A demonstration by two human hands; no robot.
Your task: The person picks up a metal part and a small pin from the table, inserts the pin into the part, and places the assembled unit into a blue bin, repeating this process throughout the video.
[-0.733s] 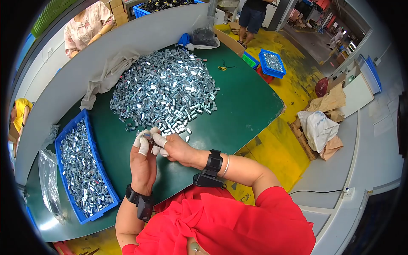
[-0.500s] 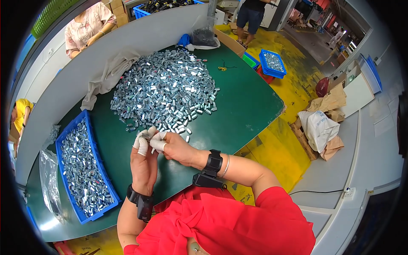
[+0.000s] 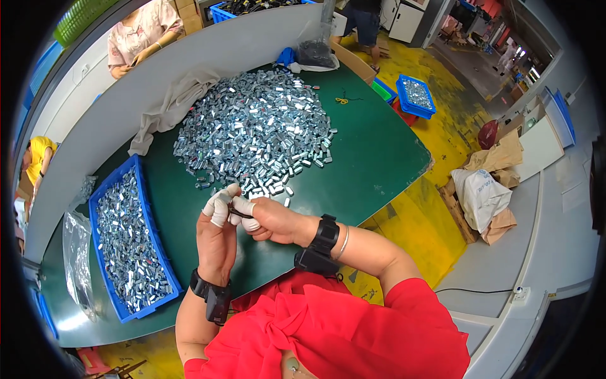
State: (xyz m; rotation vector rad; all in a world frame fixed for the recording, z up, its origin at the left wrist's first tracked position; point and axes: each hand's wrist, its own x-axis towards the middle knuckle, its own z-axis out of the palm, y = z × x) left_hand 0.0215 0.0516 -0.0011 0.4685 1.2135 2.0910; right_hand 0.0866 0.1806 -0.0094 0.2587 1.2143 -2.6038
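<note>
My two hands meet above the near edge of the green table (image 3: 372, 158), with white covers on several fingertips. My left hand (image 3: 216, 243) is closed in a pinch around a small silvery metal piece (image 3: 225, 198), mostly hidden by the fingers. Close against it, my right hand (image 3: 274, 221) grips a thin dark rod-like tool (image 3: 238, 214) whose tip is lost between the fingers. Just beyond them spreads a large heap of small, shiny, elongated metal pieces (image 3: 255, 126). To the left, a blue tray (image 3: 153, 237) is filled with similar pieces.
Clear plastic bags (image 3: 77, 265) lie left of the tray. A grey cloth (image 3: 170, 110) rests along the curved white partition (image 3: 246, 31). Yellow ties (image 3: 341, 100) sit far right on the table. Another blue crate (image 3: 416, 96) stands beyond. Other people (image 3: 142, 38) are past the partition.
The scene has shifted slightly right in view. My right hand has turned a little, and the dark tool now shows between its fingers. My left hand keeps its pinch.
</note>
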